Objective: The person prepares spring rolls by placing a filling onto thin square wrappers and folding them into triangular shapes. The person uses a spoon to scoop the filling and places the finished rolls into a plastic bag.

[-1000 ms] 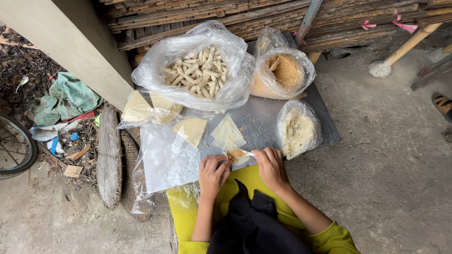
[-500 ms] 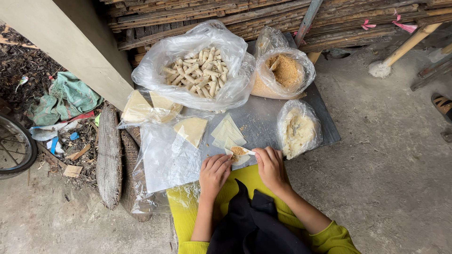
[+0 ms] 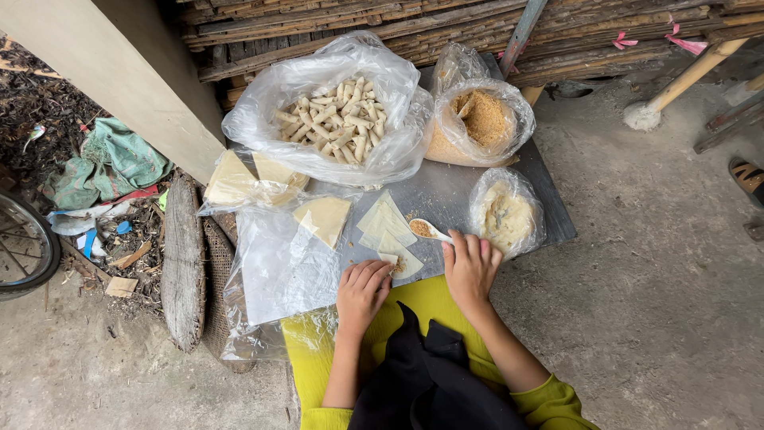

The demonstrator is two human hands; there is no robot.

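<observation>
— Now, what's different from a moment ago?

— Nearest first: the left hand point(image 3: 362, 293) has its fingers curled down over the near corner of a pale wrapper sheet point(image 3: 400, 260), pressing it. Half a second back both hands were pinched together over that sheet; since then the right hand point(image 3: 471, 269) has drawn apart and lies flat, fingers spread, on the grey desk point(image 3: 446, 195).

— So is either grip holding anything?

— The left is closed on the wrapper's edge; the right is open, holding nothing, its fingertips just beside a small spoon point(image 3: 428, 231) loaded with brown crumbs.

— And the wrapper?

— Flat on the desk between the hands, a dab of filling on it. I'd judge the rolling has paused.

— Farther out?

— A small bag of pale mash point(image 3: 506, 213), loose wrappers point(image 3: 324, 217), then a bag of brown crumbs point(image 3: 481, 119) and a big bag of finished rolls point(image 3: 334, 119), unchanged.
</observation>
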